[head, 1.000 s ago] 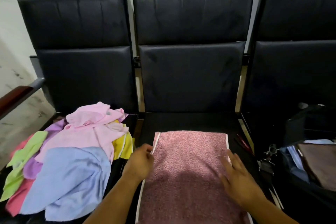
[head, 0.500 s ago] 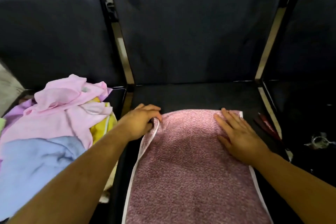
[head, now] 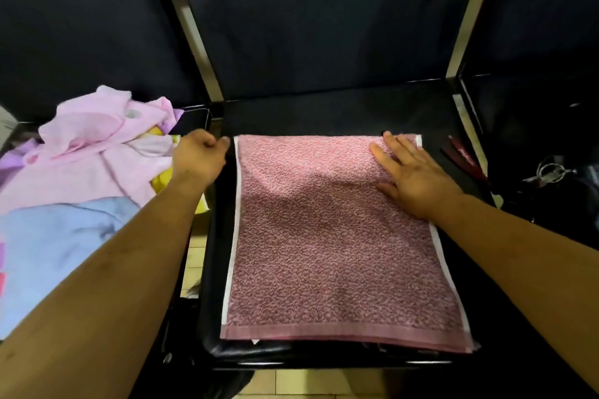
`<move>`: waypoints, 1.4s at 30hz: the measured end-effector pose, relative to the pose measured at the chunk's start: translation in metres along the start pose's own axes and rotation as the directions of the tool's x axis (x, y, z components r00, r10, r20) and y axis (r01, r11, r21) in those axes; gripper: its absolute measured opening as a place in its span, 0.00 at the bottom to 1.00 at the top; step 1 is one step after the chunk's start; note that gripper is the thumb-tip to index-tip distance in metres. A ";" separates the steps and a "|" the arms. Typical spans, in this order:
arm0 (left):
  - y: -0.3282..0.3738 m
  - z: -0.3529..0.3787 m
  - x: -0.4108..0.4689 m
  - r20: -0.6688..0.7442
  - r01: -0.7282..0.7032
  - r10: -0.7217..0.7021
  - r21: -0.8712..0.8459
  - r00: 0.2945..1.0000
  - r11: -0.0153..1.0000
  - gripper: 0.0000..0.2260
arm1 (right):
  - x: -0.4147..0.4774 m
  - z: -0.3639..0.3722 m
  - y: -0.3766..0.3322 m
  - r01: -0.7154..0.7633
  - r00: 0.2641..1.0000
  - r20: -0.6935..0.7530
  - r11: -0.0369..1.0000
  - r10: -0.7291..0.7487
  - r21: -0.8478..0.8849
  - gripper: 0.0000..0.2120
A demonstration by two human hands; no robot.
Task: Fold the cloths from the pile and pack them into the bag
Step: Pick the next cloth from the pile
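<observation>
1. a pink terry towel (head: 337,236) with white side edges lies flat on the middle black seat (head: 324,113), its near hem at the seat's front edge and its far edge short of the backrest (head: 324,26)
2. the right hand (head: 411,172) lies palm down on the towel's far right corner, fingers straight and spread, holding nothing
3. the left hand (head: 201,159) sits just beside the towel's far left corner with its fingers curled under; its own knuckles hide the fingertips, so i cannot tell whether it pinches the white edge or only touches it
4. the pile of cloths (head: 97,146) fills the seat to the left: a pale pink one on top, a light blue cloth (head: 58,243) nearer the camera, a bit of yellow cloth (head: 162,178) showing beside the left wrist, and lilac at the far left edge
5. the left forearm crosses over the near part of the pile and hides part of it
6. a dark red strip (head: 466,159) lies on the seat just right of the towel, apart from the right hand; what it is i cannot tell
7. at the right edge a metal ring (head: 547,170) sits on a black shape (head: 577,191) that may be the bag, too dark to tell
8. silver frame posts (head: 194,32) stand between the seat backs, and tiled floor (head: 304,382) shows below the seat front
</observation>
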State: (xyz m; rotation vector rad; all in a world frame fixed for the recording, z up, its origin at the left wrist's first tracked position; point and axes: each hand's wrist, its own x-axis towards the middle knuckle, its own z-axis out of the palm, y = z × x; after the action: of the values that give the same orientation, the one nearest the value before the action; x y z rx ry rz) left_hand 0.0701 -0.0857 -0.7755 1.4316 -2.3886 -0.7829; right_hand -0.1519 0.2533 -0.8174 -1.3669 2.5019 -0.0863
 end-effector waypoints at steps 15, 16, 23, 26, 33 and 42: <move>-0.038 -0.036 -0.225 0.539 -0.125 -0.044 0.273 0.841 0.954 0.27 | -0.185 -0.015 -0.048 -0.523 0.839 0.301 0.824 0.453 0.218 0.28; -0.039 -0.038 -0.235 0.520 -0.102 -0.051 0.262 0.853 0.960 0.28 | -0.197 -0.012 -0.052 -0.517 0.844 0.295 0.827 0.449 0.220 0.27; -0.032 -0.037 -0.276 0.344 0.152 -0.184 0.120 0.921 0.981 0.23 | -0.229 -0.001 -0.089 -0.613 0.784 0.249 0.644 0.569 0.458 0.24; -0.034 -0.040 -0.291 0.332 0.200 -0.209 0.064 0.920 0.978 0.15 | -0.240 0.004 -0.097 -0.637 0.718 0.262 0.457 0.644 0.621 0.20; -0.039 -0.058 -0.301 0.258 0.287 -0.231 -0.207 0.938 0.935 0.09 | -0.270 -0.019 -0.104 -0.504 0.774 0.092 0.521 0.627 0.689 0.08; -0.030 -0.122 -0.322 0.656 0.040 0.055 -0.128 0.753 0.991 0.05 | -0.295 -0.051 -0.083 -0.322 0.928 0.273 0.913 0.253 0.251 0.15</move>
State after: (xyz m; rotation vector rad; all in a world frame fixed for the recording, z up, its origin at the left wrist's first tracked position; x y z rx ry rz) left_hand 0.3067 0.1448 -0.6722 1.2165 -2.7362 -1.6499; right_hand 0.0515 0.4493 -0.6870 -0.8272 2.3466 -0.2100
